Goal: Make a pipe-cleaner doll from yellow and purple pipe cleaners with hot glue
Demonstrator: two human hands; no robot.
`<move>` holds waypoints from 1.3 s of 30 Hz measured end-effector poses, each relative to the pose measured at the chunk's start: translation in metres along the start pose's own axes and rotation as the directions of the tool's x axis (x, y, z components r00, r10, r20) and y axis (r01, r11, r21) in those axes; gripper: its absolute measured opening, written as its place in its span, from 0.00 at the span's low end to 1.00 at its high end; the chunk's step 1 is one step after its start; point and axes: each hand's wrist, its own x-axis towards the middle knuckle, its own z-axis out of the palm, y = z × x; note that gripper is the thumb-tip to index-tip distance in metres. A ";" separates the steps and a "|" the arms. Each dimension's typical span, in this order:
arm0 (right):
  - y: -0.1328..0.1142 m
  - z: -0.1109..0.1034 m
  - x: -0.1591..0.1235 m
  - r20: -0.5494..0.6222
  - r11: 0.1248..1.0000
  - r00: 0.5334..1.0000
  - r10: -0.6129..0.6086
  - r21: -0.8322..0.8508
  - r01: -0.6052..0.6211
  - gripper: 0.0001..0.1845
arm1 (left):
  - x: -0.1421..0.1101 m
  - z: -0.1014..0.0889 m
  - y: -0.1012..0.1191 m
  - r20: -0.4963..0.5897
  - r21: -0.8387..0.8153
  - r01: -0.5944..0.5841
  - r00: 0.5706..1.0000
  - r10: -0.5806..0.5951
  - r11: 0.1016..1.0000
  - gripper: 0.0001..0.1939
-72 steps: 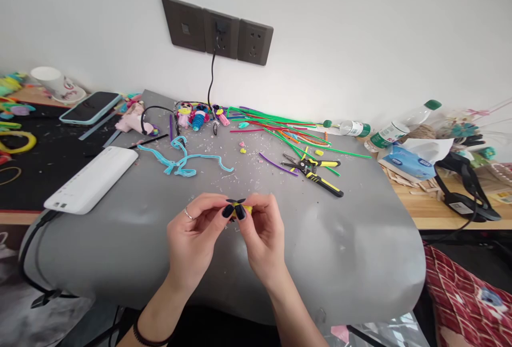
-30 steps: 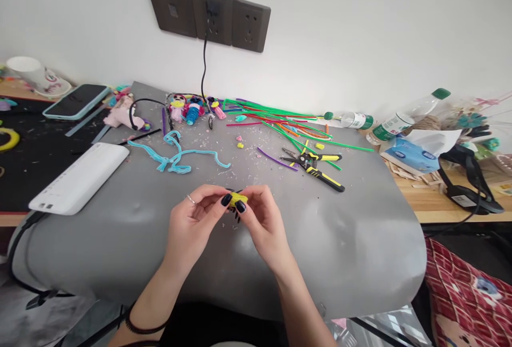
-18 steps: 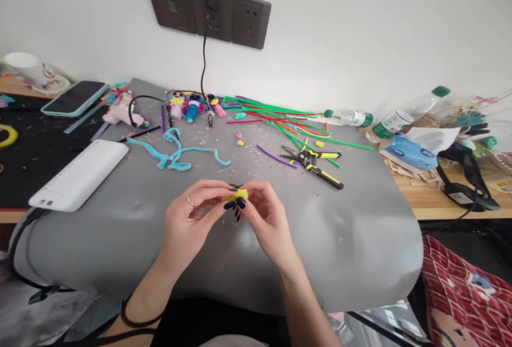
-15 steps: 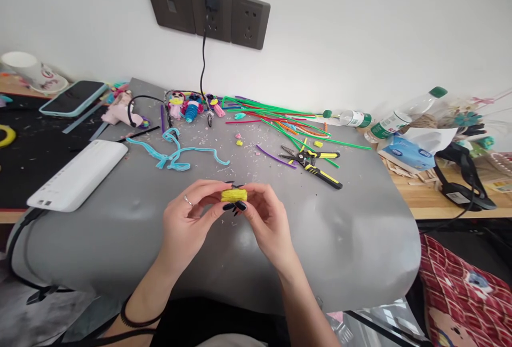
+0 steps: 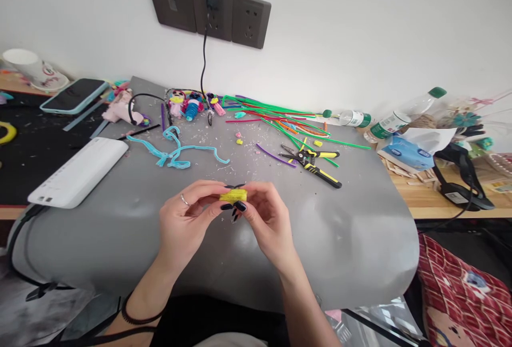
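Yellow fuzzy bundle (image 5: 233, 196), front and centre, held over the near half of the grey table (image 5: 340, 245), long axis running left to right! Left hand (image 5: 183, 227) pinches its left end, right hand (image 5: 267, 224) grips the right, thumbs on the near side; neither hand is closer, both are touching. Beyond, far right, lie the splayed pliers (image 5: 323, 175); far left, a tangled light-blue strand (image 5: 180, 164).

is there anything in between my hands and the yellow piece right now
Nothing visible: the left hand and right hand both hold the yellow piece directly at their fingertips. The pliers lie apart, farther back to the right.
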 end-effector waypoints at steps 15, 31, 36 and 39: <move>-0.007 0.014 -0.005 -0.134 0.995 0.991 0.029 0.097 -0.016 0.09 | -0.003 0.008 0.009 -0.029 0.061 -0.176 0.984 0.178 0.983 0.13; -0.010 -0.013 0.001 0.252 0.673 0.963 -0.098 -0.696 0.250 0.20 | 0.003 -0.004 -0.004 0.061 0.082 0.094 0.993 -0.099 0.992 0.03; -0.001 -0.006 0.005 0.353 0.333 0.935 -0.043 -0.877 0.346 0.12 | 0.001 -0.002 0.001 0.077 0.253 0.053 0.994 -0.075 0.966 0.03; 0.004 -0.007 0.010 0.381 0.282 0.924 0.038 -0.891 0.356 0.07 | 0.001 -0.003 0.004 0.142 0.395 -0.120 0.987 0.069 0.911 0.03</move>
